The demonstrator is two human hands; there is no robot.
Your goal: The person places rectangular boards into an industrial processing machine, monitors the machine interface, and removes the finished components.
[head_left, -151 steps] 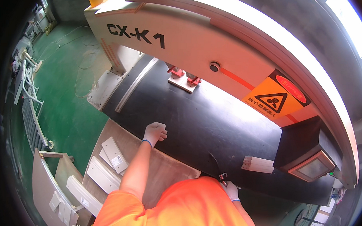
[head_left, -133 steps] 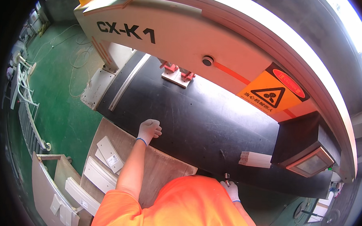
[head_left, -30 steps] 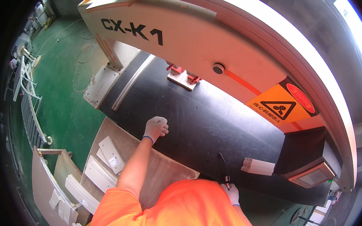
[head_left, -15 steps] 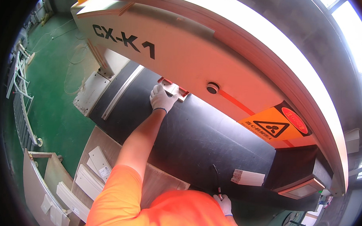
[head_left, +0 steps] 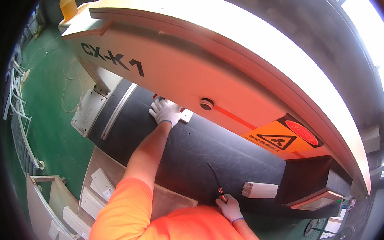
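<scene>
My left hand (head_left: 163, 113), in a white glove, lies with its fingers spread at a pale block (head_left: 186, 116) under the overhanging machine cover. Bits of red (head_left: 155, 96) show beside the fingers; the hand and cover hide most of the block. My right hand (head_left: 231, 208), also gloved, is closed around the handle of a slim black tool with a bent tip (head_left: 215, 175). Red shows near its grip. The tool points up and left above the black worktop (head_left: 186, 150); its exact kind is not clear.
The large machine cover (head_left: 177, 67) hangs over the worktop. A stack of white strips (head_left: 260, 190) lies right, beside a dark box (head_left: 306, 182). White boards (head_left: 93, 203) lie on a surface at lower left. A yellow bottle (head_left: 68, 5) stands far left.
My right hand has moved up and left with the tool, bringing it further over the worktop. My left hand's fingers have spread out at the block. The view has shifted.
</scene>
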